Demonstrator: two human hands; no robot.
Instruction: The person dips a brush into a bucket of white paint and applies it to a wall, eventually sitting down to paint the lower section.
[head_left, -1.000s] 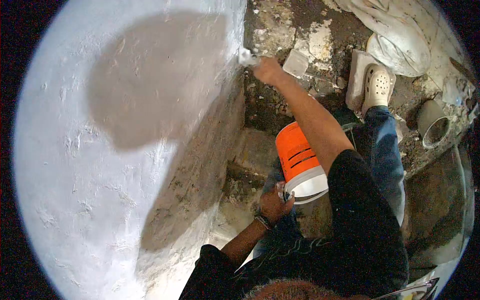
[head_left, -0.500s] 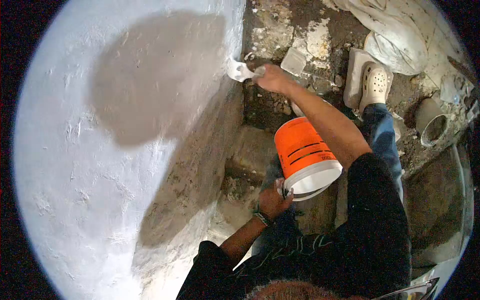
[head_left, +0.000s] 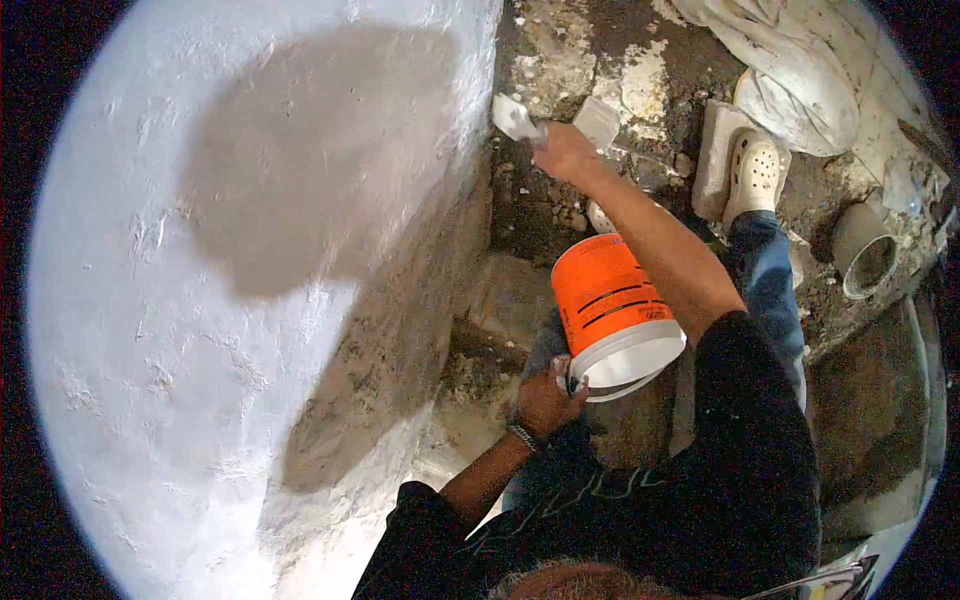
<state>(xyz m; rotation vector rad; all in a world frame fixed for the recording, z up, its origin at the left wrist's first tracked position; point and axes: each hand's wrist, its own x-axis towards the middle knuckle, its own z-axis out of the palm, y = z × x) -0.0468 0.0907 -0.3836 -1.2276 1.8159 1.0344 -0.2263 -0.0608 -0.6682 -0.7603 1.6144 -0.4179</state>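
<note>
My right hand (head_left: 566, 156) is closed around the handle of a paintbrush (head_left: 513, 117), whose wide head is coated in white. The brush is a little to the right of the wall's lower edge, apart from the wall (head_left: 130, 300). Below it, my left hand (head_left: 550, 402) grips the rim of an orange bucket (head_left: 605, 285) with a white rim and white inside. The bucket's mouth faces up toward me. White paint covers much of the wall; a large dark shadow falls across it.
A foot in a cream clog (head_left: 754, 175) rests beside a pale block (head_left: 713, 160). Rubble and a clear plastic tub (head_left: 597, 122) lie on the dirty ground. An open pot (head_left: 866, 255) lies tipped at the right, below a whitish sheet (head_left: 800, 100).
My right hand has drawn the paintbrush away from the wall, to the right and slightly up. My left hand and the bucket stay nearly where they were.
</note>
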